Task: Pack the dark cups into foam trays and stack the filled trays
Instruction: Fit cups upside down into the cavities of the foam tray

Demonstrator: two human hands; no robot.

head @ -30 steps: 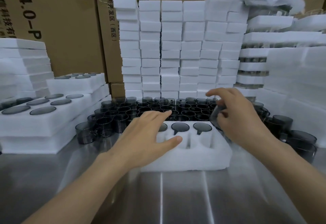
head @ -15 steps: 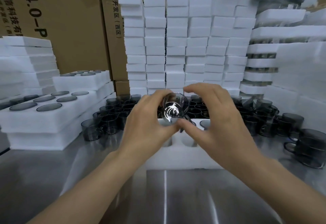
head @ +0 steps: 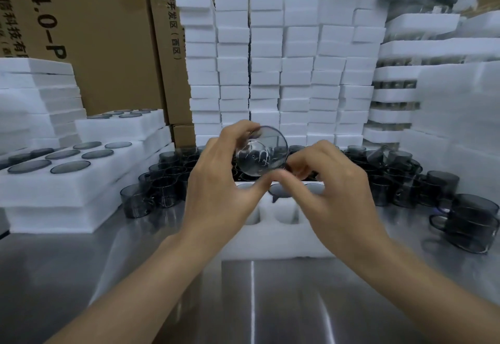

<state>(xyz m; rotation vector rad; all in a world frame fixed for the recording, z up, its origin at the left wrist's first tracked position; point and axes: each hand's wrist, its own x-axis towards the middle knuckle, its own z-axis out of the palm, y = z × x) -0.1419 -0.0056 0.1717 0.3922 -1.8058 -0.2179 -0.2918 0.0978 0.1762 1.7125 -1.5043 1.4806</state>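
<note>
A dark glass cup (head: 261,151) is held up above the foam tray (head: 276,243), tipped so its round base faces me. My left hand (head: 219,184) grips its left side with fingers over the top and thumb underneath. My right hand (head: 327,186) pinches the cup's lower right edge. The white tray lies on the steel table in front of me; its back row holds cups and two front pockets show bare. Many loose dark cups (head: 162,181) stand crowded behind the tray.
Filled foam trays (head: 67,178) are stacked at the left. A wall of foam blocks (head: 270,73) rises behind the cups, more filled trays (head: 422,54) at the right, cardboard boxes (head: 102,32) behind. Handled cups (head: 470,221) sit at the right edge.
My right hand brought a cup from the right to the middle, my left hand left the tray and joined it, and both have lifted and tipped the cup higher.
</note>
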